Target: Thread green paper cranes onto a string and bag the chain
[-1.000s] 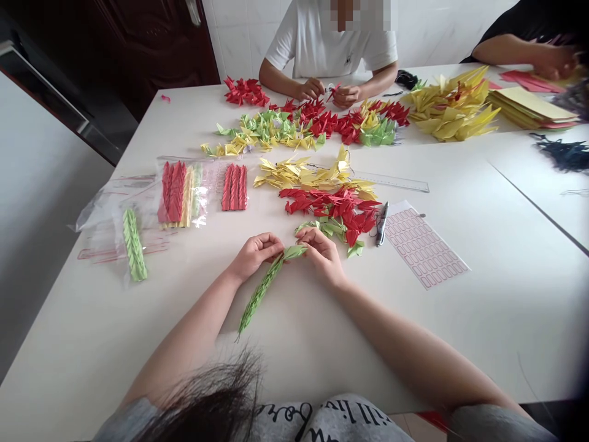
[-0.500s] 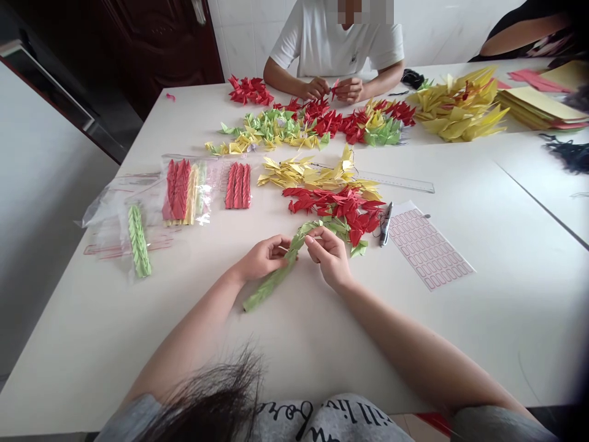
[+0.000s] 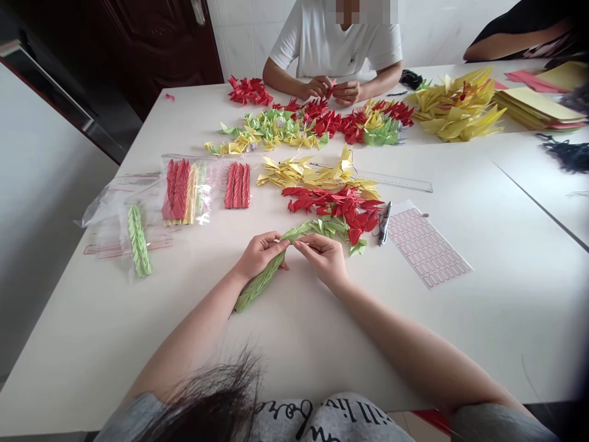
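Observation:
A string of green folded-paper cranes (image 3: 257, 287) runs slantwise over the white table, packed tight at its near end and looser toward the far right. My left hand (image 3: 261, 256) is closed round the packed part, thumb on top. With thumb and forefinger pinched, my right hand (image 3: 323, 258) grips the green string just right of the left hand. Loose green cranes (image 3: 332, 228) trail beyond my fingers, partly under a heap of red paper cranes (image 3: 352, 207). A strand of yellow cranes (image 3: 294, 173) lies behind the red ones.
At left are clear bags with red and yellow strands (image 3: 177, 190) and a green strand (image 3: 138, 242). Red bundles (image 3: 237, 186) lie nearby. A pen (image 3: 385, 224) and a label sheet (image 3: 427, 248) are at right, a ruler (image 3: 400, 182) behind. Opposite, a person in white (image 3: 340, 49) handles red paper.
My left hand has moved slightly up the green string, its thumb now on top. My right hand has come lower, nearer the left. The string's packed end has shifted toward me and left.

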A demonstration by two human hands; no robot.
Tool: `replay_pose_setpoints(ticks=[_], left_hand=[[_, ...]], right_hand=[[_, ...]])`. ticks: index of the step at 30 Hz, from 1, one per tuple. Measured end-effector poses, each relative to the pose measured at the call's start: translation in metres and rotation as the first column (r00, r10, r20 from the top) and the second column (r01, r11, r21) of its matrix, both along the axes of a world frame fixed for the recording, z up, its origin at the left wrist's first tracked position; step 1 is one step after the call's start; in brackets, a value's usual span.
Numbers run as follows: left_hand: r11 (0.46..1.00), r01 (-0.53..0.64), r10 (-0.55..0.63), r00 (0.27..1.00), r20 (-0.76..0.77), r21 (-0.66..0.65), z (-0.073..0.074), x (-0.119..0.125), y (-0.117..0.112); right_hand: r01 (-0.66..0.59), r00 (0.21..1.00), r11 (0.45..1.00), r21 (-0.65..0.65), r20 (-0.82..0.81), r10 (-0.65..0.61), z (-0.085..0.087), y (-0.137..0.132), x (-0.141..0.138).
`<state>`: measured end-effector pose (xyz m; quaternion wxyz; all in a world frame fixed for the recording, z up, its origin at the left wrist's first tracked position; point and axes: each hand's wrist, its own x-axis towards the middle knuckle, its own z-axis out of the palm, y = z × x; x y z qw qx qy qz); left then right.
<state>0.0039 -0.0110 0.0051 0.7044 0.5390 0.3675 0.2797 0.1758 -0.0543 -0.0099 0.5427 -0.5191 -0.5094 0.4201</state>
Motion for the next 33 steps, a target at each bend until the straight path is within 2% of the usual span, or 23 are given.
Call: replay_pose_setpoints(ticks=[7, 11, 14, 17, 20, 22, 25, 28, 33], left_hand=[[1.0, 0.012, -0.012, 0.999, -0.036, 0.013, -0.006, -0.001, 0.001], [1.0, 0.019, -0.019, 1.0, -0.025, 0.001, -0.007, -0.003, 0.002], [0.998, 0.029, -0.024, 0.995, -0.094, 0.055, -0.007, -0.003, 0.002], [0.991, 0.051, -0.031, 0.987, -0.157, 0.122, -0.006, -0.001, 0.0], [0.988, 0.063, -0.038, 0.984, -0.176, 0.14, -0.006, -0.001, -0.001], [0.988, 0.068, -0.045, 0.985, -0.166, 0.138, -0.004, -0.002, -0.001], [0.984, 0.149, -0.135, 0.98, -0.145, 0.093, 0.0, -0.005, 0.0], [0.958, 0.283, -0.266, 0.941, -0.211, 0.052, 0.004, -0.009, 0.002], [0.938, 0.341, -0.302, 0.897, -0.323, 0.069, 0.006, -0.013, 0.004]], right_hand=[[0.049, 0.999, 0.998, -0.039, 0.013, -0.048, -0.003, 0.002, 0.0], [-0.048, 0.993, 0.996, -0.082, -0.115, 0.039, -0.005, 0.002, 0.002], [-0.101, 0.993, 0.99, -0.099, -0.079, 0.093, -0.005, 0.001, 0.001], [-0.072, 0.995, 0.991, -0.11, -0.072, 0.064, -0.003, 0.002, 0.0], [-0.094, 0.991, 0.986, -0.138, -0.111, 0.078, 0.0, 0.004, 0.001], [-0.124, 0.99, 0.979, -0.162, -0.08, 0.113, 0.002, 0.004, 0.002], [-0.119, 0.991, 0.978, -0.172, -0.078, 0.107, 0.003, 0.004, 0.003], [-0.077, 0.983, 0.981, -0.176, -0.18, 0.045, 0.004, 0.003, 0.005], [-0.105, 0.947, 0.971, -0.216, -0.32, 0.031, 0.003, 0.006, 0.008]])
